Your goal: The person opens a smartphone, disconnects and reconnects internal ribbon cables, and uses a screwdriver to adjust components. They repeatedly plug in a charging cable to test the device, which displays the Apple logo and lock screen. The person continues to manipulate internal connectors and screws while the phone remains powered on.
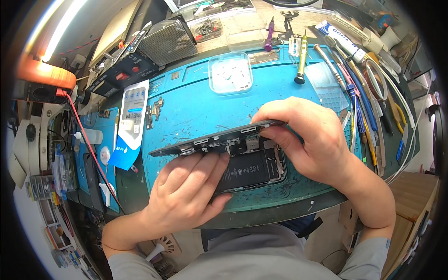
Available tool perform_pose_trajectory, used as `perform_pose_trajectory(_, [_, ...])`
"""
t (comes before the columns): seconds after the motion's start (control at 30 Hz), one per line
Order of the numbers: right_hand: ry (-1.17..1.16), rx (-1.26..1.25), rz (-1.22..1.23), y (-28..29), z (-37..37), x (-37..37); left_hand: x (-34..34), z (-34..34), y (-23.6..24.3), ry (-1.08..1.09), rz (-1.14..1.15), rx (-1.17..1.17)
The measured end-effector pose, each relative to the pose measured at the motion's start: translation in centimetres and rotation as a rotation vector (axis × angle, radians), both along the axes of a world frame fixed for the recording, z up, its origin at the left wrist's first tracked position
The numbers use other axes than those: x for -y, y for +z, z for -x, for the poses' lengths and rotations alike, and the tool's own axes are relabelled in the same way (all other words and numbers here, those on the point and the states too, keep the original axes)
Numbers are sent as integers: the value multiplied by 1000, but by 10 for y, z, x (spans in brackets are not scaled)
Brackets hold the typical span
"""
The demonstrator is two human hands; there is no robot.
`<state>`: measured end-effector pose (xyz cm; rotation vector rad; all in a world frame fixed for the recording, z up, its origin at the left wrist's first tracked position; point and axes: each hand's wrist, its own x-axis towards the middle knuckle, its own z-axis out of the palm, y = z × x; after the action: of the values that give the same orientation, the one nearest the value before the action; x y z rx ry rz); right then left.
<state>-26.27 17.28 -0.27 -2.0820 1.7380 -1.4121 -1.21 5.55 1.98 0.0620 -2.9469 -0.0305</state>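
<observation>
well, a blue mat (pixel 186 107) covers much of the worktop (pixel 261 217), and bright light tubes (pixel 60 28) shine up at the left. a wooden cabinet (pixel 413 196) stands past the worktop's right edge. near the mat's back edge sits a clear box (pixel 226 56) with little white bits (pixel 238 79) in it. farther back on the worktop, a clear tub (pixel 217 37) has tiny dark and red bits (pixel 206 28) inside. an opened phone (pixel 269 161) is near the worktop's front edge, its black battery (pixel 242 173) showing. the right hand (pixel 310 144) has its grip pinching the right end of the lifted screen (pixel 210 141). the left hand (pixel 186 191) tucks its fingertips under the screen, so i can't tell if that grip holds anything.
</observation>
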Motion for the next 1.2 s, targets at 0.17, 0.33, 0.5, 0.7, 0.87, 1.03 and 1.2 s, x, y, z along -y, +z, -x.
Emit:
perform_pose_trajectory(0.17, [-6,-19,14,-2,1,0,0,0,1,-3,4,2])
perform_pose_trajectory(0.33, [-8,-9,4,0,0,0,1,1,2,-12,-14,4])
perform_pose_trajectory(0.5, [-33,-5,48,-4,-1,2,0,1,0,1,-35,-19])
perform_pose_trajectory(0.7, [-8,7,18,-1,1,-1,0,0,-3,17,-33,-63])
perform_pose_trajectory(0.87, [-52,13,73,-8,-1,2,-1,3,0,32,8,-48])
perform_pose_trajectory(1.03, [-61,-2,73,-8,0,2,-1,2,0,39,1,-28])
perform_pose_trajectory(1.2, [-62,6,80,-9,1,3,-2,1,-2,49,-26,-27])
